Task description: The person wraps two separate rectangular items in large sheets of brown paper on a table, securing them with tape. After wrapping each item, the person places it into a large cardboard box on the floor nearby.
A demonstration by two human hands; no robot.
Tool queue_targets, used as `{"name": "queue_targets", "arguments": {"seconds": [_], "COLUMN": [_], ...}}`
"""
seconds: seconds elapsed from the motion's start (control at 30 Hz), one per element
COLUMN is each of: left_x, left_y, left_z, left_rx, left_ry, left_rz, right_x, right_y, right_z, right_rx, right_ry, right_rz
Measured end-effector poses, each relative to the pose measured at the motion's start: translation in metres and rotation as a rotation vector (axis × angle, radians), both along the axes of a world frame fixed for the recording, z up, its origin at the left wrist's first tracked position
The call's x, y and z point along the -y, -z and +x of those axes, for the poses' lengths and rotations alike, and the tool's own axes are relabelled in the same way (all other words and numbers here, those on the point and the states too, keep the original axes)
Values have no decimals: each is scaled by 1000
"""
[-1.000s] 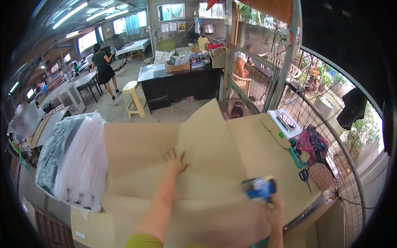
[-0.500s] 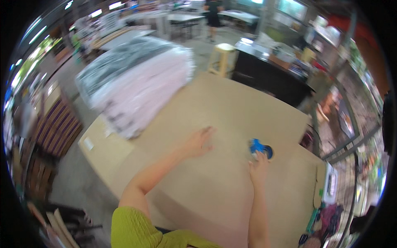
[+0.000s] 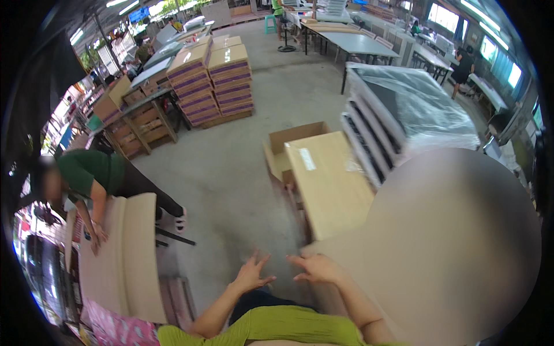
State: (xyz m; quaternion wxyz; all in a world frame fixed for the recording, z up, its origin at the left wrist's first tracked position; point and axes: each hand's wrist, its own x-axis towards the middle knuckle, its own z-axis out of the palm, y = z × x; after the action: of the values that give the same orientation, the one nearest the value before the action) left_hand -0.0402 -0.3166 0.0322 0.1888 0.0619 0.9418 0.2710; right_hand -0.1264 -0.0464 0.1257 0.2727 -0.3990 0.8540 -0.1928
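Observation:
My left hand (image 3: 252, 274) is held out in front of my body with its fingers spread and nothing in it. Close by on its right, my right hand (image 3: 318, 269) is also empty, its fingers apart, near the corner of a large brown board (image 3: 352, 259). Much of that board's right side is covered by a big blurred patch. Both hands are above the grey floor and do not touch each other. Beyond my right hand lies a flat tan carton (image 3: 329, 179).
An open cardboard box (image 3: 297, 135) stands beside the carton, and plastic-wrapped stacked panels (image 3: 415, 109) rise at the right. At left a co-worker (image 3: 98, 179) bends over brown cardboard sheets (image 3: 118, 259). Stacked cartons (image 3: 210, 81) sit on a pallet further off.
My view has swung left, away from the board. My right hand has left the blue tape dispenser, which is out of view now. Both hands have come closer together.

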Motion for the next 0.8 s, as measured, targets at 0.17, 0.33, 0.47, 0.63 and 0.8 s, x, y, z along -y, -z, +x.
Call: {"name": "queue_targets", "arguments": {"seconds": [0.17, 0.33, 0.47, 0.63, 0.8], "left_x": [154, 227, 294, 368, 456], "left_y": [11, -35, -44, -45, -84], "left_z": [-103, -252, -388, -564, -722], "left_rx": [223, 31, 9, 0, -41], "left_ry": [104, 82, 87, 40, -70], "left_rz": [18, 215, 173, 254, 119], "right_x": [150, 246, 264, 257, 359], "right_y": [23, 21, 46, 72, 17], "right_z": [-96, -216, -341, -517, -715], "right_rx": [50, 138, 15, 66, -32], "right_ry": [-75, -149, -14, 18, 103], "right_rz": [40, 176, 205, 526, 317]}}
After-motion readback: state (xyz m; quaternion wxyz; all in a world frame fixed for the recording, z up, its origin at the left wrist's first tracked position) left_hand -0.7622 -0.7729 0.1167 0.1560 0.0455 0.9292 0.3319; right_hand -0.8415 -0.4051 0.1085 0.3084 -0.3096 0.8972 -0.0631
